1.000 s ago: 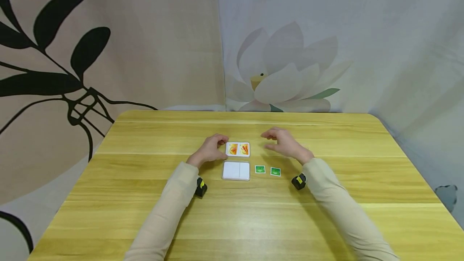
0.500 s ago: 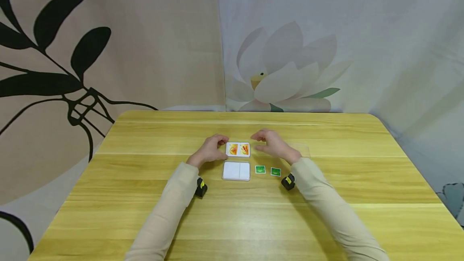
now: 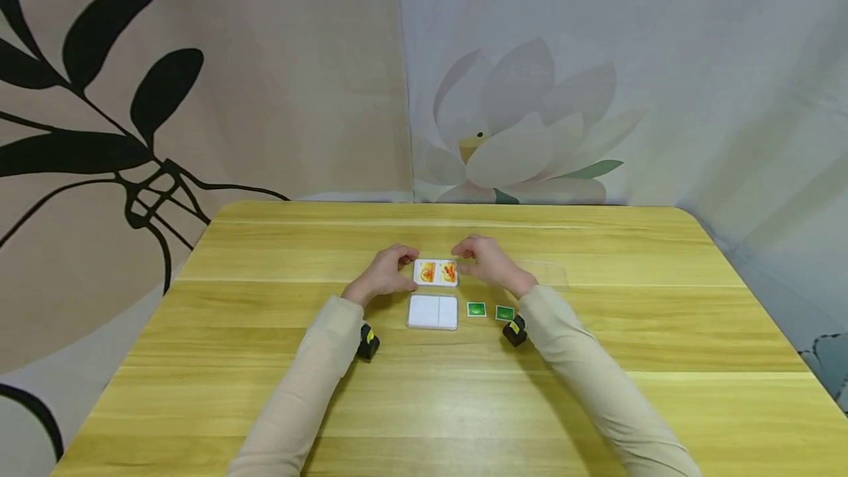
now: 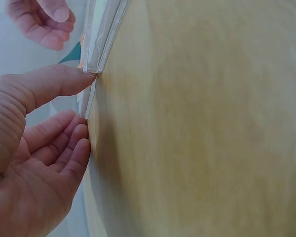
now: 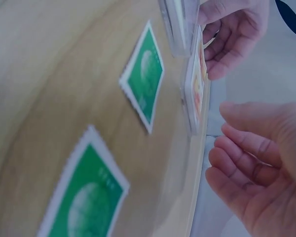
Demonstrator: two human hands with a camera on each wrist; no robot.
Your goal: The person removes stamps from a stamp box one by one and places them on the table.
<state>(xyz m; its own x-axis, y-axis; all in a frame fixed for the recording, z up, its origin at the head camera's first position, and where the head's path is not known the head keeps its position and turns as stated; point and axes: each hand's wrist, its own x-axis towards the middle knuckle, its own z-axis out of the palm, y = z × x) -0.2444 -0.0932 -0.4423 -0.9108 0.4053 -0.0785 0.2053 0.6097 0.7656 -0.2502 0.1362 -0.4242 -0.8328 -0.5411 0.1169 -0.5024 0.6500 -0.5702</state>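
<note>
A small flat white case (image 3: 436, 283) bears two orange-red stamps (image 3: 428, 272) side by side. My left hand (image 3: 384, 273) holds its left edge, thumb at the front corner and fingers at the back corner. My right hand (image 3: 492, 267) hovers just off its right edge, fingers loosely curved, with nothing between them in the right wrist view. In front lies a second, clear-edged case (image 3: 432, 312) with a blank white face. Two green postage stamps with white perforated borders, a nearer one (image 5: 86, 207) and a farther one (image 5: 144, 74), lie to its right.
A faint clear plastic piece (image 3: 546, 274) lies on the wooden table (image 3: 424, 403) behind my right wrist. Black wrist cameras hang below both sleeves, the right one (image 3: 514, 331) overlapping a green stamp in the head view. A printed curtain (image 3: 298, 94) stands behind the table.
My right hand has moved left to the right edge of the stamp-bearing case, uncovering the clear piece behind the wrist. My left hand and the cases have stayed put.
</note>
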